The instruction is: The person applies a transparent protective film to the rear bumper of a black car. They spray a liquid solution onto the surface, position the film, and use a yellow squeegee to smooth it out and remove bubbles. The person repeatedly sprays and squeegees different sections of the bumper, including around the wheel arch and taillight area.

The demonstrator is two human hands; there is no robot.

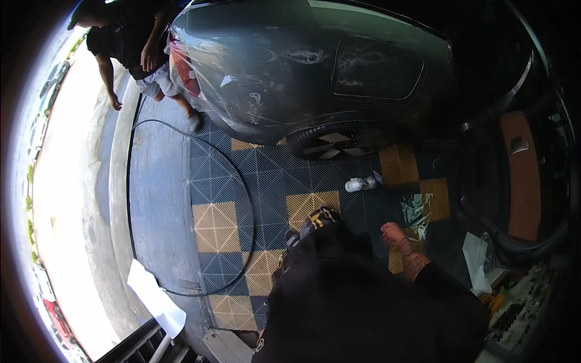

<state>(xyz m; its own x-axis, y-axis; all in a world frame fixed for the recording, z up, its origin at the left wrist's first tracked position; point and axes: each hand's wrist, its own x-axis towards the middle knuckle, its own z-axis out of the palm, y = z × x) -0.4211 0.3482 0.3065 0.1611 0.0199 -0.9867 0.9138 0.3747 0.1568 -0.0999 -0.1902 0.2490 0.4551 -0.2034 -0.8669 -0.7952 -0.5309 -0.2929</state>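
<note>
Your left hand is out of sight, so its state cannot be told. At left, a long black hose (249, 193) curves over dark and tan ribbed floor tiles (215, 227). A small white spray bottle (356, 184) sits ahead and left of your right hand (393, 233), well apart from it. That hand's fingers look curled; you cannot tell whether they grip anything. Crumpled clear plastic film (414, 208) lies near it, ahead and right.
</note>
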